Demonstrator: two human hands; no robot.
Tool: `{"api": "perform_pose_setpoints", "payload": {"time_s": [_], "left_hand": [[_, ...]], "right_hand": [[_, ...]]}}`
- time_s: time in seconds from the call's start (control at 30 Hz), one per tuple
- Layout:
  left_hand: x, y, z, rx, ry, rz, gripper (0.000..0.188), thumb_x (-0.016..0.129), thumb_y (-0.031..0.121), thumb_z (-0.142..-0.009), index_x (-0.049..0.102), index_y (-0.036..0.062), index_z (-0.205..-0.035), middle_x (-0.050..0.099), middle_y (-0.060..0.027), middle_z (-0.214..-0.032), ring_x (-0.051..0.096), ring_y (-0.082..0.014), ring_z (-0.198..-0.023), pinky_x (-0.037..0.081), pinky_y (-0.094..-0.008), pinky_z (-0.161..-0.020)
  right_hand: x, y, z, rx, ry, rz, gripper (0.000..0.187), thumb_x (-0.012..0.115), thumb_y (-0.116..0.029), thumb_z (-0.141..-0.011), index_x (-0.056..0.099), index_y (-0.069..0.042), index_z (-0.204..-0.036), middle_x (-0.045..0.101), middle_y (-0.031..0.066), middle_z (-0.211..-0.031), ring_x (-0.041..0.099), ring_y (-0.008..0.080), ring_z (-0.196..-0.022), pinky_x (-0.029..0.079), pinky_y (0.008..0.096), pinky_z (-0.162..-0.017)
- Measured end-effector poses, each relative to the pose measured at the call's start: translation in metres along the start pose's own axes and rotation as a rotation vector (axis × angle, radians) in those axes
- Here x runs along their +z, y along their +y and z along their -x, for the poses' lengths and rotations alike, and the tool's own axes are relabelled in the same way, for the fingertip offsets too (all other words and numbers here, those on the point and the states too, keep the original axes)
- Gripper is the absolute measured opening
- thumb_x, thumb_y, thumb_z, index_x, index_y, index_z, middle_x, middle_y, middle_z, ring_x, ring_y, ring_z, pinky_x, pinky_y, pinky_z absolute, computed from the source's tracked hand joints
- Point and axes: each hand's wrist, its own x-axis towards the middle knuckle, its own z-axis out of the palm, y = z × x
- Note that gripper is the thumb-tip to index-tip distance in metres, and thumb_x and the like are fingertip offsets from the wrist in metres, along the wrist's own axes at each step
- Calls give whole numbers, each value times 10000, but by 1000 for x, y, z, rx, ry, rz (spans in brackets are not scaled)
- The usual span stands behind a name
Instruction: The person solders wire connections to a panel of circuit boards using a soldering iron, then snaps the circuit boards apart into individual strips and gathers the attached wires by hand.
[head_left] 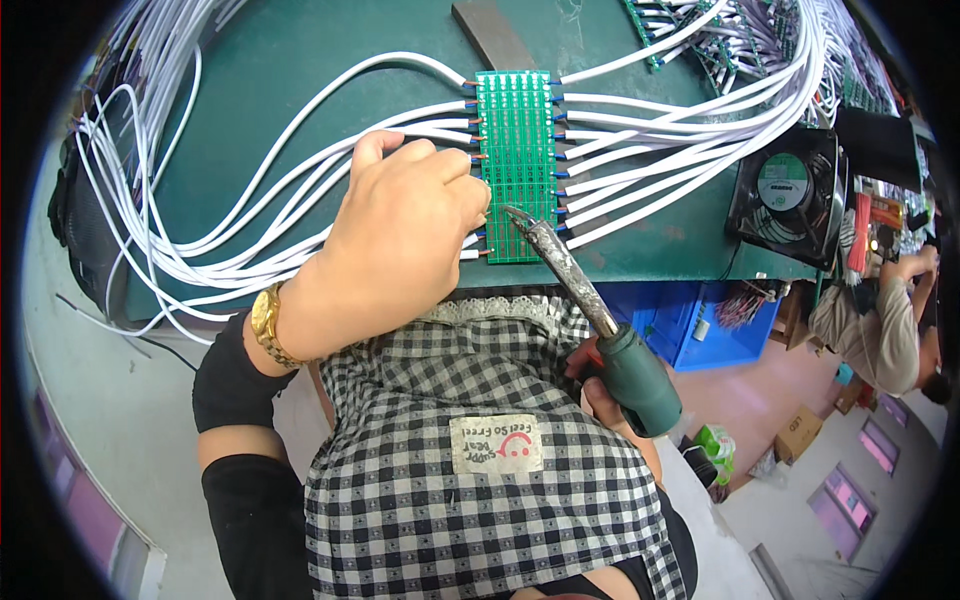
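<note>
A green circuit board panel (517, 150) lies upright in view near the table's front edge, white cables (400, 118) meeting both its long sides. Over its left edge bends my left hand (400, 220), fingers curled and pressed together among the cable ends. Its fingertips are turned away, so what they pinch is hidden. My right hand (602, 400) grips a soldering iron (640, 375) by the dark green handle, mostly behind it. The iron's stained metal barrel slants up to the left, and its tip is at the lower middle of the panel. Whether the tip touches cannot be told.
A flat dark metal bar (492, 35) lies beyond the panel on the green tabletop (330, 40). A black fan (790, 195) stands at the right edge. More boards with cables (720, 45) are heaped at back right. A blue bin (725, 325) sits below; another person (870, 330) works at far right.
</note>
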Motion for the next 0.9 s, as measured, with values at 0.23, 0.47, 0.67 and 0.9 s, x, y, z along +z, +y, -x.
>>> {"api": "perform_pose_setpoints", "payload": {"time_s": [0.23, 0.47, 0.67, 0.9], "left_hand": [[-5, -1, -5, -16, -70, 29, 53, 663, 54, -759, 620, 60, -790, 541, -60, -748, 543, -248, -789, 350, -384, -811], [-4, -2, -6, -40, -91, 45, 32, 655, 69, -772, 629, 58, -788, 544, -67, -744, 550, -252, -795, 356, -383, -804], [-4, -3, -7, -58, -107, 70, 37, 651, 69, -771, 627, 42, -769, 541, -80, -737, 550, -269, -790, 361, -390, -802], [-5, 0, -15, -51, -142, 78, 45, 640, 69, -775, 619, 45, -745, 538, -88, -735, 541, -278, -769, 352, -389, -786]], "right_hand": [[0, -8, -2, 25, -6, 152, 361, 669, -373, -801, 634, -81, -1009, 653, 36, -793, 607, 138, -680, 466, 281, -616], [0, -16, -8, 65, -17, 211, 306, 668, -353, -767, 647, -90, -921, 639, 15, -756, 586, 130, -659, 438, 281, -588], [0, 3, -7, -125, 18, 302, 235, 630, -270, -716, 630, -72, -843, 631, 47, -724, 598, 192, -644, 468, 308, -609], [-1, 0, 1, -74, 62, 356, 162, 581, -172, -732, 623, -56, -837, 635, 66, -736, 607, 216, -665, 495, 324, -654]]}}
